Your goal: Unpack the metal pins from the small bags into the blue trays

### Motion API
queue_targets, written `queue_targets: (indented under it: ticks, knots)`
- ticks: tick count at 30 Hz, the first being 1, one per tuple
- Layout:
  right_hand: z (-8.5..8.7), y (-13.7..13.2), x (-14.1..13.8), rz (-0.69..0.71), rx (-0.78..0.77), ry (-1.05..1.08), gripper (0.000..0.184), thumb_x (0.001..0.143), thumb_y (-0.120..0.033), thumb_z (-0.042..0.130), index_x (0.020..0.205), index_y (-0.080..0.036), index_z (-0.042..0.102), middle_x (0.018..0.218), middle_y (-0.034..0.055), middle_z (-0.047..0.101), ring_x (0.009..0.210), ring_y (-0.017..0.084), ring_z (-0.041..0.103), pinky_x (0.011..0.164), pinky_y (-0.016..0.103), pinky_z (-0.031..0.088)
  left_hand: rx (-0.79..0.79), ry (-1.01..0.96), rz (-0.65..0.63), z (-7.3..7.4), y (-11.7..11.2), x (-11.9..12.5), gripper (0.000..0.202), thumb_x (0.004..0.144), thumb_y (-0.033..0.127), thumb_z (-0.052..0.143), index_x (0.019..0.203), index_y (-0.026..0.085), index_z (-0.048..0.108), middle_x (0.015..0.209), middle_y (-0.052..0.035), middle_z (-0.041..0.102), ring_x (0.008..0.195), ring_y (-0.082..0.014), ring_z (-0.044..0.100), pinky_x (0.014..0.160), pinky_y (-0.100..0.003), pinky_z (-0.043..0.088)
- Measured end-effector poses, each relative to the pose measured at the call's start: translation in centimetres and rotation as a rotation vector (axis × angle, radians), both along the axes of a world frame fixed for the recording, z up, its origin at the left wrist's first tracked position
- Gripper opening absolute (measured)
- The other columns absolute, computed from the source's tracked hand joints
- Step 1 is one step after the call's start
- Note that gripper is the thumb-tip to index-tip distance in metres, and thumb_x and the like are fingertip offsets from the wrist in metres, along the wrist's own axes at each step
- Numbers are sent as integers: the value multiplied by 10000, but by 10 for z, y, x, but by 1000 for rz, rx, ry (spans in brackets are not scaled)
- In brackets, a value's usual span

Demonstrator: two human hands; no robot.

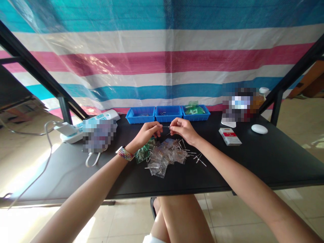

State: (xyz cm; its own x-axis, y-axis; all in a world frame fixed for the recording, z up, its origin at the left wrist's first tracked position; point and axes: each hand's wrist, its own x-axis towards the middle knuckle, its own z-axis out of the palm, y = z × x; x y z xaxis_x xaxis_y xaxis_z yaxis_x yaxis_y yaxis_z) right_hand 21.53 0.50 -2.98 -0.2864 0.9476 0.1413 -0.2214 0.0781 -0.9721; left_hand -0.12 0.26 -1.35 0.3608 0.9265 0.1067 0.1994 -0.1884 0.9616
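Observation:
Above the middle of the black table, my left hand (149, 131) and my right hand (184, 130) face each other with fingertips pinched. A thin metal pin (166, 126), which looks like a blind rivet, spans the small gap between them, an end at each hand. Just below lies a pile of small clear plastic bags (164, 156) with slim parts inside. Green packets (143, 151) stick out at its left. Several loose rivet-like pins (200, 160) are scattered right of the pile, near my right forearm.
Behind my hands stand three blue bins: left (140, 118), middle (168, 117) with a few pins, and right (196, 116) with green packets. A power strip (101, 118) with a plugged-in charger is at left. A cigarette box (230, 136) and white oval object (259, 129) lie right.

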Motion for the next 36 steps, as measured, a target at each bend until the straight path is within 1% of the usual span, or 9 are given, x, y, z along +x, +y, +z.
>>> queue_targets:
  ticks: [6, 19, 22, 25, 27, 29, 31, 33, 36]
  knots:
    - [0, 1, -1, -18, 58, -45, 297, 683, -352, 877, 797, -170, 672, 729, -12, 681, 641, 133, 679, 652, 278, 582, 4, -4, -6, -1, 1, 0, 347, 871, 496, 691, 761, 167, 681, 658, -24, 653, 619, -144, 600, 595, -246, 452]
    - [6, 0, 2, 35, -89, 43, 286, 683, -319, 882, 795, -180, 659, 717, -23, 662, 644, 128, 656, 612, 275, 624, 58, 4, -9, 0, -1, -1, 219, 855, 383, 656, 840, 166, 680, 715, -15, 649, 665, -153, 597, 632, -258, 459]
    - [9, 11, 2, -68, -126, 163, 275, 701, -268, 869, 892, -190, 688, 864, 13, 752, 690, 135, 700, 671, 290, 653, 144, 58, 9, -3, 0, -1, 162, 853, 320, 624, 842, 170, 683, 751, -19, 664, 693, -158, 599, 653, -267, 457]
    - [10, 20, 5, -130, -214, 246, 406, 762, -244, 810, 1144, -225, 673, 1039, 44, 795, 708, 153, 738, 654, 307, 661, 291, 222, 30, -11, 2, -2, 132, 839, 279, 666, 898, 180, 730, 834, -35, 702, 749, -175, 624, 699, -287, 470]
    - [8, 22, 8, -145, -259, 215, 442, 784, -236, 771, 1211, -222, 657, 971, 47, 798, 638, 153, 724, 585, 295, 637, 384, 346, 35, -16, 3, -2, 164, 848, 316, 716, 946, 198, 771, 900, -51, 718, 813, -200, 651, 757, -313, 487]
    - [4, 22, 10, -167, -259, 148, 375, 781, -236, 744, 1148, -192, 687, 838, 42, 775, 568, 145, 688, 527, 269, 596, 454, 430, 31, -21, 5, -2, 196, 862, 385, 750, 957, 221, 797, 918, -58, 718, 860, -221, 660, 810, -337, 493]
    - [1, 21, 13, -178, -210, 59, 279, 781, -252, 719, 1049, -178, 710, 751, 30, 738, 531, 138, 652, 491, 253, 548, 491, 468, 22, -24, 7, -1, 211, 872, 424, 761, 955, 236, 808, 894, -56, 717, 856, -227, 657, 835, -352, 492]
    - [-1, 21, 15, -176, -89, -97, 216, 800, -276, 688, 989, -179, 725, 734, 23, 719, 511, 133, 615, 481, 254, 502, 514, 488, 15, -26, 10, 1, 200, 862, 418, 779, 948, 240, 809, 877, -50, 718, 843, -227, 653, 853, -360, 488]
    - [-3, 21, 18, -140, 270, -529, 113, 783, -230, 708, 867, -180, 766, 767, 28, 714, 566, 133, 594, 577, 275, 483, 539, 511, 5, -26, 12, 3, 157, 857, 373, 782, 925, 233, 803, 855, -44, 712, 833, -224, 646, 854, -362, 477]
